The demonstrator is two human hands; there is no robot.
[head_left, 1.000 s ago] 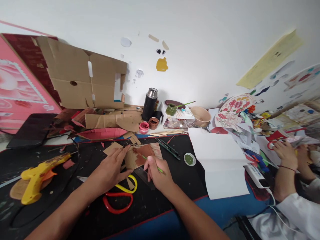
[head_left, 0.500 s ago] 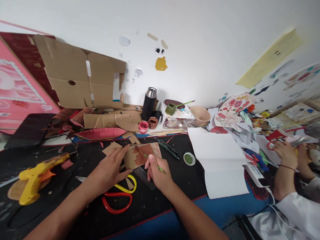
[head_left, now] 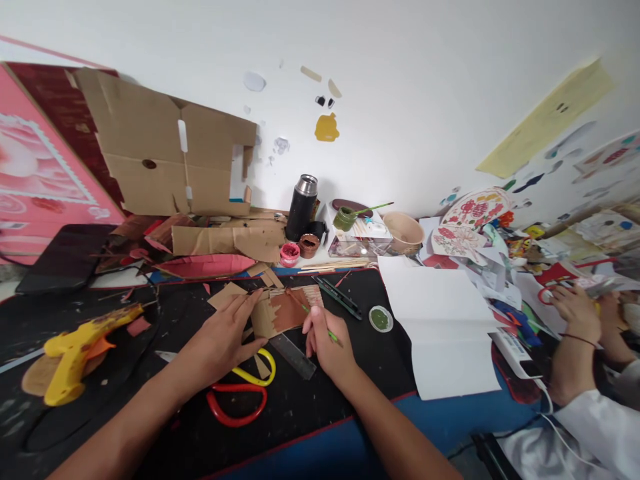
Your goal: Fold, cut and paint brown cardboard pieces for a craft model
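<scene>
Left of the card, at the mat's (head_left: pixel 125 400) far left end, lies a yellow glue gun (head_left: pixel 75 350). Behind it and well left of the card, a pink board (head_left: pixel 35 173) and a flattened box (head_left: pixel 165 157) lean against the wall. Just behind the card lie torn cardboard and a pink strip (head_left: pixel 205 265).

The left hand (head_left: pixel 223 337) lies flat on the card's left edge, fingers pressed together and pointing away, holding it down on the mat. Just in front of the card, under and beside this hand, are scissors (head_left: pixel 240 397) with red and yellow handles, and a dark ruler (head_left: pixel 295 355) touching the card's near edge.

The card (head_left: pixel 285 312), a brown cardboard piece partly painted reddish brown, lies flat on the mat between the two hands.

The right hand (head_left: pixel 327 343) is just right of the card, pinching a green brush (head_left: pixel 315 320) in its fingertips; the tip rests on the painted patch.

Behind the card stand a black flask (head_left: pixel 303 208), a pink pot (head_left: pixel 289 253), a brown pot (head_left: pixel 309 245) and a green jar (head_left: pixel 344 218). Right of the card sit a green lid (head_left: pixel 381 319) and white paper (head_left: pixel 440 320). Far right of the card, another person's hands (head_left: pixel 580 310) rest among paper cut-outs.
</scene>
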